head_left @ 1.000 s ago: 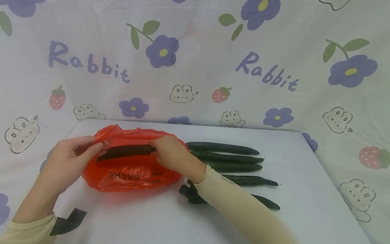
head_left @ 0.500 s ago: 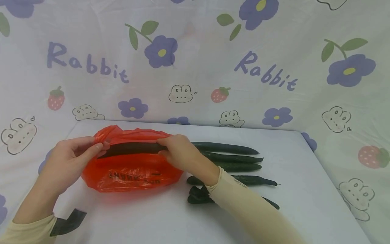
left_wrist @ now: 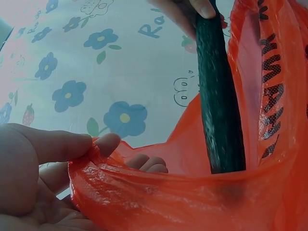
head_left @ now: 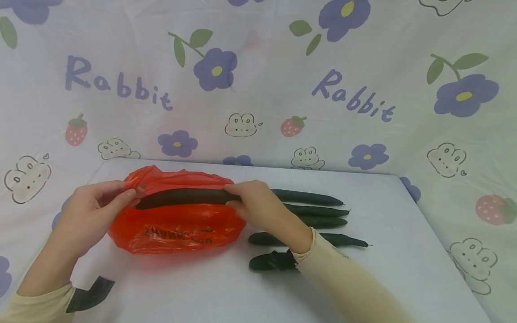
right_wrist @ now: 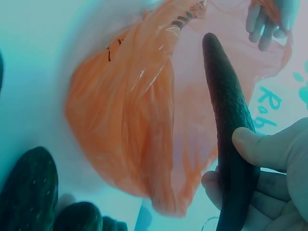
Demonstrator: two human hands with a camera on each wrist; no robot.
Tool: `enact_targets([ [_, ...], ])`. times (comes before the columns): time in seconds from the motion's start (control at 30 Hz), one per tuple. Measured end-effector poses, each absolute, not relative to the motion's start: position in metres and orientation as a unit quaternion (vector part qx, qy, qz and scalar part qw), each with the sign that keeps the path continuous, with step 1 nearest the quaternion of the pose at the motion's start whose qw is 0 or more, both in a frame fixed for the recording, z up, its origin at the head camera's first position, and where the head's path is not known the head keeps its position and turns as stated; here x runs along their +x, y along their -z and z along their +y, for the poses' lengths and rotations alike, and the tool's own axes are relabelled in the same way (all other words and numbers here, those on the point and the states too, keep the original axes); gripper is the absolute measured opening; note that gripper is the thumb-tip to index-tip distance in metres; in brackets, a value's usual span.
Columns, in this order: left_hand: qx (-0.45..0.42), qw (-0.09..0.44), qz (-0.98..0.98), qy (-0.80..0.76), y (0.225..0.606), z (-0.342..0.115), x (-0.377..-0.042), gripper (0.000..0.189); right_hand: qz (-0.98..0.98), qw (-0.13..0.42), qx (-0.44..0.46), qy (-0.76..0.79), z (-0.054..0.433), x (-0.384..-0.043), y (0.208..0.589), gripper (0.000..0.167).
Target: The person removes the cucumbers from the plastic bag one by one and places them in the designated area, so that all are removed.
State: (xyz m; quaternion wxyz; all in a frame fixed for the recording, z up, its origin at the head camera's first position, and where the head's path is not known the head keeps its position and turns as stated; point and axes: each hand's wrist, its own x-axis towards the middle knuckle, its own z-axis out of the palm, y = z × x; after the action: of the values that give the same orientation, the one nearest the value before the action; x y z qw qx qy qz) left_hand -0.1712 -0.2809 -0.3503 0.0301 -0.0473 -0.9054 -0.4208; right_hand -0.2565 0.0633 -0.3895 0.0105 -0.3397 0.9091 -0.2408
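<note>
A dark green cucumber (head_left: pixel 186 196) lies across the mouth of a red plastic bag (head_left: pixel 177 229) with black print. My right hand (head_left: pixel 262 204) grips the cucumber near its right end, thumb on one side and fingers on the other, as the right wrist view shows with the cucumber (right_wrist: pixel 228 101) in front of the bag (right_wrist: pixel 130 115). At the bag's left corner my left hand (head_left: pixel 97 206) pinches the rim between thumb and fingers. In the left wrist view the cucumber's (left_wrist: pixel 219 96) free end is over the bag's opening, just behind the near rim (left_wrist: pixel 192 185).
Several more cucumbers (head_left: pixel 315 196) lie side by side on the white table (head_left: pixel 404 251), right of the bag, partly covered by my right arm. A printed cloth (head_left: pixel 266 80) hangs behind the table. Black tape (head_left: pixel 90 294) is at my left cuff.
My right hand has moved to the right, drawing the cucumber along, so its left end now shows clear of my left fingers. My left hand keeps its pinch on the bag in place.
</note>
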Motion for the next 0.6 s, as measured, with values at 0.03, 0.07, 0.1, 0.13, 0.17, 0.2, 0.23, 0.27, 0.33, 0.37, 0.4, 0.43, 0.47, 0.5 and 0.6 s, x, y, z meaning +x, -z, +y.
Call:
enact_targets([
  [0.03,-0.046,0.028,-0.906,0.421,0.350,-0.281,-0.171,0.046,0.908,0.009,-0.340,0.244,0.066,-0.256,0.389,0.046],
  [0.07,-0.046,0.026,-0.905,0.421,0.350,-0.281,-0.171,0.047,0.907,0.007,-0.340,0.248,0.069,-0.254,0.389,0.046],
  [0.1,-0.044,0.024,-0.905,0.422,0.350,-0.280,-0.172,0.048,0.906,0.001,-0.341,0.250,0.072,-0.253,0.389,0.045],
  [0.13,-0.042,0.022,-0.906,0.420,0.350,-0.280,-0.172,0.048,0.906,-0.005,-0.342,0.251,0.076,-0.253,0.389,0.044],
  [0.17,-0.041,0.021,-0.907,0.419,0.350,-0.280,-0.172,0.049,0.905,-0.010,-0.343,0.251,0.079,-0.252,0.389,0.043],
  [0.2,-0.040,0.019,-0.907,0.419,0.350,-0.280,-0.172,0.049,0.905,-0.016,-0.344,0.251,0.081,-0.251,0.388,0.042],
  [0.23,-0.039,0.018,-0.907,0.419,0.349,-0.280,-0.172,0.049,0.904,-0.023,-0.345,0.250,0.084,-0.250,0.388,0.041],
  [0.27,-0.038,0.017,-0.908,0.417,0.349,-0.280,-0.172,0.050,0.904,-0.027,-0.345,0.250,0.087,-0.249,0.387,0.040],
  [0.33,-0.035,0.016,-0.910,0.413,0.349,-0.280,-0.172,0.051,0.905,-0.034,-0.344,0.248,0.092,-0.247,0.386,0.038],
  [0.37,-0.034,0.015,-0.910,0.412,0.349,-0.280,-0.172,0.051,0.905,-0.037,-0.345,0.248,0.095,-0.247,0.386,0.037],
  [0.4,-0.034,0.014,-0.911,0.412,0.349,-0.279,-0.172,0.052,0.904,-0.039,-0.345,0.251,0.097,-0.246,0.385,0.035],
  [0.43,-0.033,0.015,-0.911,0.410,0.349,-0.279,-0.172,0.052,0.903,-0.043,-0.346,0.253,0.100,-0.245,0.384,0.033],
  [0.47,-0.033,0.016,-0.913,0.407,0.349,-0.279,-0.172,0.052,0.902,-0.045,-0.346,0.253,0.103,-0.244,0.383,0.032],
  [0.5,-0.033,0.018,-0.913,0.407,0.349,-0.279,-0.172,0.052,0.902,-0.050,-0.346,0.253,0.106,-0.243,0.383,0.031],
  [0.6,-0.035,0.021,-0.914,0.404,0.348,-0.279,-0.172,0.050,0.899,-0.059,-0.349,0.258,0.116,-0.240,0.381,0.025],
])
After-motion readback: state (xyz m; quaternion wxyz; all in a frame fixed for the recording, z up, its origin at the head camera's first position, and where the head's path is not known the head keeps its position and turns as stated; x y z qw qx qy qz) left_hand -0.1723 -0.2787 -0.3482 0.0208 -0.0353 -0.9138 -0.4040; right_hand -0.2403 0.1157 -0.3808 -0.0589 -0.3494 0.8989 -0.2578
